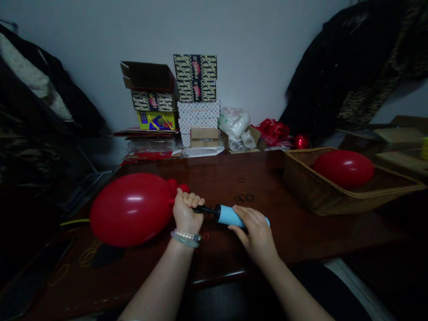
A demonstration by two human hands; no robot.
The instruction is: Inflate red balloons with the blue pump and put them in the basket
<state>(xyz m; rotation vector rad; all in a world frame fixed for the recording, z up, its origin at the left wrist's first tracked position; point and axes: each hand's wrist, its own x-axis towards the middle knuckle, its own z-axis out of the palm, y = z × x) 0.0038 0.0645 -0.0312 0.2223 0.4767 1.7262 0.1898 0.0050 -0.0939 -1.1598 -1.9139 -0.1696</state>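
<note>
A large inflated red balloon (132, 209) lies to the left, its narrow end at my left hand (187, 209). That hand is closed around the black end of a balloon pump (230, 216), right at the balloon's neck; the join itself is hidden by my fingers. My right hand (257, 229) wraps the pump's light blue barrel from above. The pump lies roughly level over the table, with a black rod showing between my two hands. Small red bulges (179, 185) show behind the balloon's neck.
At the right, a wicker basket (307, 189) holds another red balloon (344, 168). Black rubber bands (245, 197) lie on the dark wooden table (214, 169), with yellow bands (87, 257) at the left. Stacked boxes (197, 84) and plastic bags (235, 121) stand along the wall.
</note>
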